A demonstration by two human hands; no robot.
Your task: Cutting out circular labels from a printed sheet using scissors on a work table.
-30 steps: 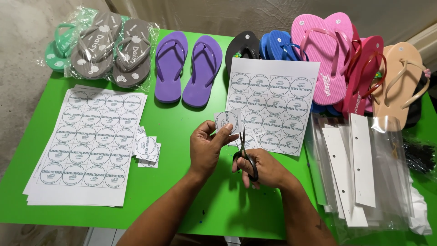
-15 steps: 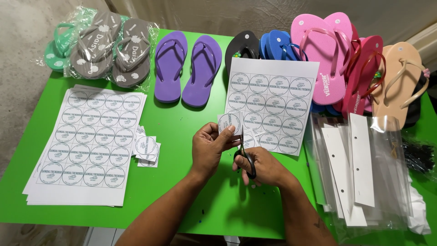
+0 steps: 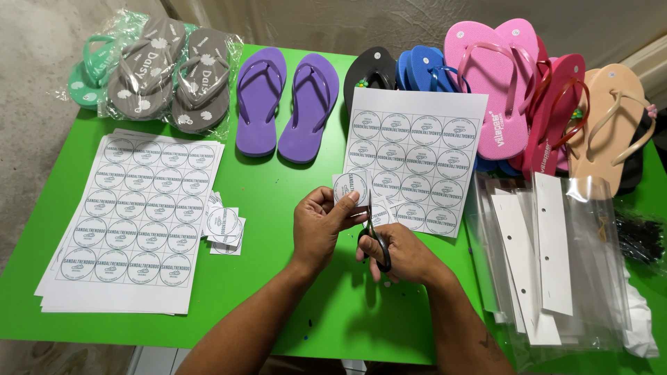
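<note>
My left hand (image 3: 316,226) pinches a small round paper label (image 3: 347,187) between thumb and fingers, above the green table (image 3: 278,187). My right hand (image 3: 401,251) grips black-handled scissors (image 3: 375,232), whose blades point up at the label's edge. Both hands hover just in front of a white sheet of printed round labels (image 3: 417,146). A small pile of cut-out labels (image 3: 224,226) lies to the left of my left hand.
A stack of uncut label sheets (image 3: 135,219) lies at the left. Purple flip-flops (image 3: 285,104), bagged grey and green ones (image 3: 160,69), and black, blue, pink, red and beige ones (image 3: 528,97) line the far edge. Clear bags with white card headers (image 3: 556,257) lie at the right.
The label has turned a little in my left hand and the scissors have shifted slightly along its edge. Both hands stay in the same place.
</note>
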